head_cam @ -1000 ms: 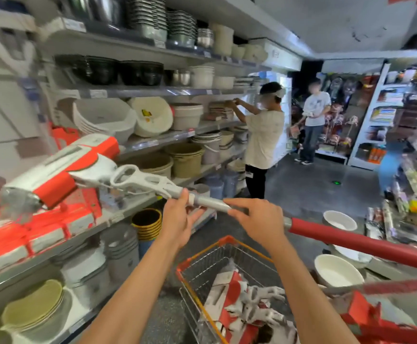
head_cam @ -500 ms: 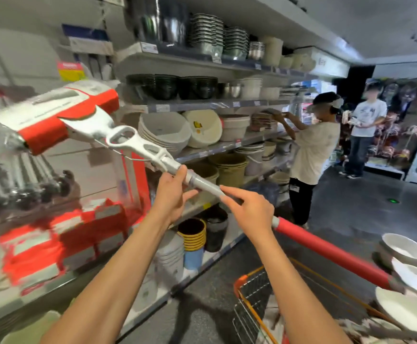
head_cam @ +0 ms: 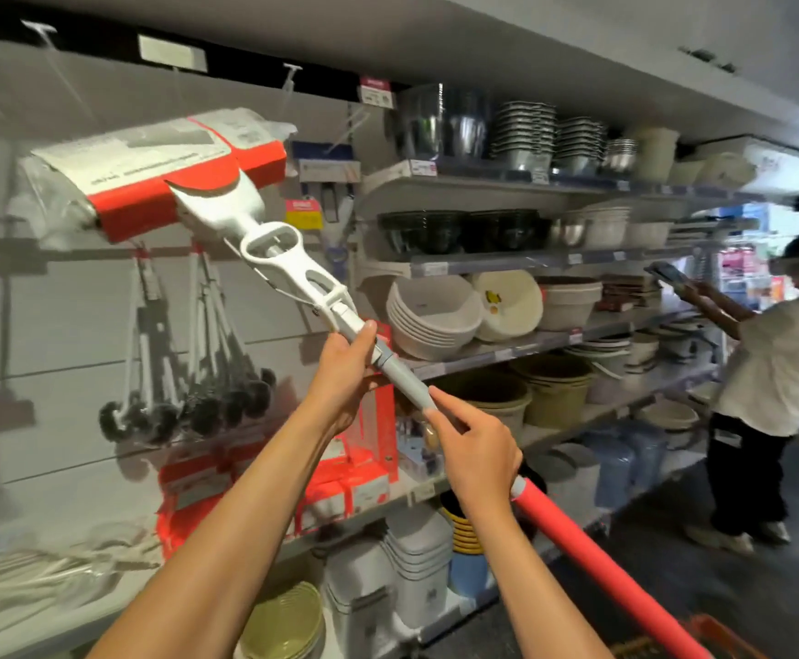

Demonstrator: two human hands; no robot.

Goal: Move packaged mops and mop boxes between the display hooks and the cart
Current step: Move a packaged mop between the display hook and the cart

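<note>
Red foam grip of the packaged mop runs from the lower right corner up toward the right hand. Orange rim of the cart just shows at the bottom right edge, below the handle. Right hand wraps the pole where red grip meets grey shaft; index finger lies extended along the shaft, other fingers curled round it. Left hand holds the grey shaft higher up, fingers and thumb closed around it just under the white wringer lever.

Mop angled up and to the left, head raised high. Head wrapped in clear plastic with a red-and-white card sleeve, level with the white display hooks on the grey back panel; whether it touches a hook, cannot tell.

Below the mop head: black-headed brushes hang in a bunch from the panel. Under them, red and white mop boxes stacked on the shelf. Lower shelf holds white bins and a green basket.

Further right: stacked white basins, dark bowls, steel bowls on upper shelves, tan buckets below.

Far right: a person in a white shirt reaches toward the shelving.
</note>
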